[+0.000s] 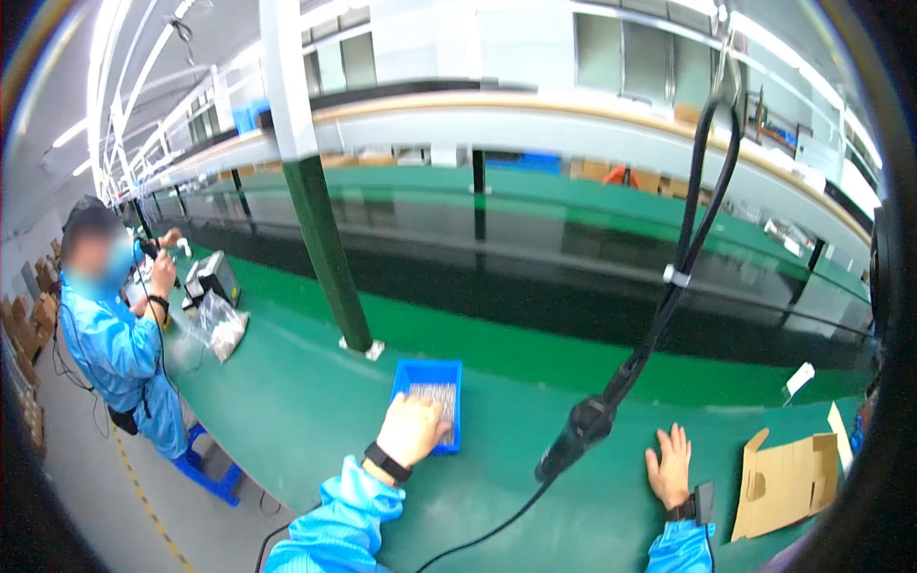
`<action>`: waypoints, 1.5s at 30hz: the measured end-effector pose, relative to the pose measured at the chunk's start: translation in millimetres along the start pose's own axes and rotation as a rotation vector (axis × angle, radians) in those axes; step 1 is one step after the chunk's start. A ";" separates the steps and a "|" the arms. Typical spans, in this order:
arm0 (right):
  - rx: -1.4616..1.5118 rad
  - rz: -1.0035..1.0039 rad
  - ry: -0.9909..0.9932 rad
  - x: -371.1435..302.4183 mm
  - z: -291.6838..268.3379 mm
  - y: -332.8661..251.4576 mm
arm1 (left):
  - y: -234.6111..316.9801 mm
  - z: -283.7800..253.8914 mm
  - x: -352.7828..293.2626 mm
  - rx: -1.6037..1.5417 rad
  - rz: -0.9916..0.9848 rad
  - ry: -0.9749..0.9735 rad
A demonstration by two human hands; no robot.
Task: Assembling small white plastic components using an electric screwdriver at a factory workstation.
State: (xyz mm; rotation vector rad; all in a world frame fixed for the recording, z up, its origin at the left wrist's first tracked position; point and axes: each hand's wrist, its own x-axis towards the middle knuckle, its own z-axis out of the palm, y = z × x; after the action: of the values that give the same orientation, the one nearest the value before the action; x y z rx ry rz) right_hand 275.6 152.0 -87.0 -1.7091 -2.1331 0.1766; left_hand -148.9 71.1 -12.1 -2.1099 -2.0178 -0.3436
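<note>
Well, the left hand (411, 432) reaches into a blue bin (427, 370) of small parts (435, 393); I cannot tell whether it grips any. The right hand (671, 468), fingers spread, is palm down over the table (315, 401). Between both hands hangs a black tool (579, 432); right of the right hand, a cardboard box (785, 485). Far left of the left hand stands a person (124, 334).
</note>
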 end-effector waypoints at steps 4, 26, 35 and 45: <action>-0.033 0.013 -0.028 3.4 -5.1 -3.2 | -1.9 -3.5 1.7 -0.132 -0.004 0.084; -0.079 -0.031 -0.045 -0.4 -1.5 14.2 | -16.6 -33.0 -6.1 -1.073 -0.135 0.409; 0.069 -0.032 -0.080 -1.2 11.9 39.4 | -21.9 -55.9 -21.8 -1.681 0.046 0.601; -0.048 -0.068 -0.092 4.6 -10.9 -1.2 | -9.9 -85.9 -23.3 -1.720 -0.163 0.625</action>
State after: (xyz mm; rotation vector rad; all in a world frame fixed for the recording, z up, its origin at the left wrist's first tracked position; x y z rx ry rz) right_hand 277.9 154.5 -75.6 -1.6825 -2.2756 0.1891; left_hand -162.2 23.4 62.5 -1.6765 -1.3732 -3.0456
